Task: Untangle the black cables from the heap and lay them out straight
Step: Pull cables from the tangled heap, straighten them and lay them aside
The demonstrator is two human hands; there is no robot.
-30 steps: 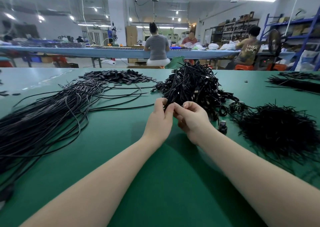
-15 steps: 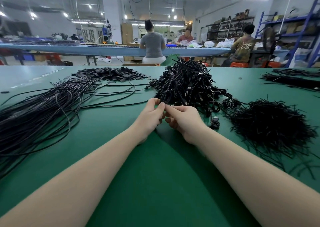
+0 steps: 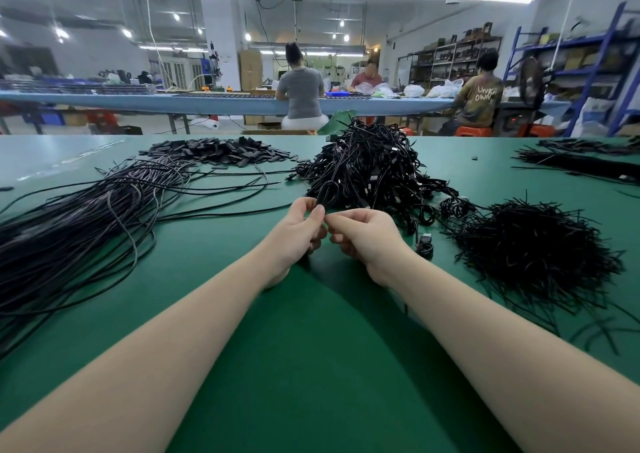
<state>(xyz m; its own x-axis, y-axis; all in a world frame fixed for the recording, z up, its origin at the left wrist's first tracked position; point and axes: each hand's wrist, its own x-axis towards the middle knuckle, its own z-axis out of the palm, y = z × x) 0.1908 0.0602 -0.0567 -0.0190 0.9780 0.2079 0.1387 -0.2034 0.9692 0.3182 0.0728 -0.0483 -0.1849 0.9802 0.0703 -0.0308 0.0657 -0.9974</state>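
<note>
Pinching 1 looped black cable [image 3: 327,193] between left hand [image 3: 298,231] and right hand [image 3: 367,241], fingers curled, probably to work it free. Just beyond, touching the tangled heap [image 3: 370,172]. Straightened cables [image 3: 86,227] fanned out left.

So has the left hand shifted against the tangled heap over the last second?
Yes, slightly: the left hand has drawn a little toward the person, away from the heap, pinching a cable loop.
</note>
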